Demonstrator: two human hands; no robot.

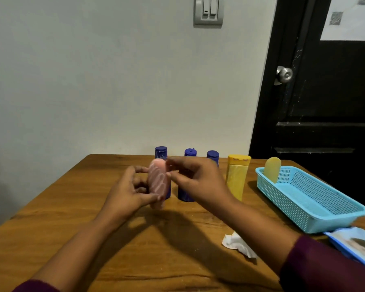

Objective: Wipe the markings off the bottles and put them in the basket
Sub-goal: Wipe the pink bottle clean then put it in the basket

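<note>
My left hand (133, 190) holds a pink bottle (158, 182) with white scribbled markings, raised above the wooden table (93, 239). My right hand (195, 179) pinches the bottle's top edge with its fingertips. Behind them stand three blue bottles (161, 152), (190, 153), (212, 155), partly hidden by my hands. A yellow bottle (237, 175) stands upright to their right. The light blue mesh basket (316, 213) sits at the right, with a pale yellow bottle (272, 172) leaning in its far corner. A crumpled white tissue (237, 244) lies on the table under my right forearm.
A blue packet of wipes (354, 246) lies at the table's right front edge, next to the basket. The table backs onto a grey wall, and a black door (325, 102) stands behind the basket.
</note>
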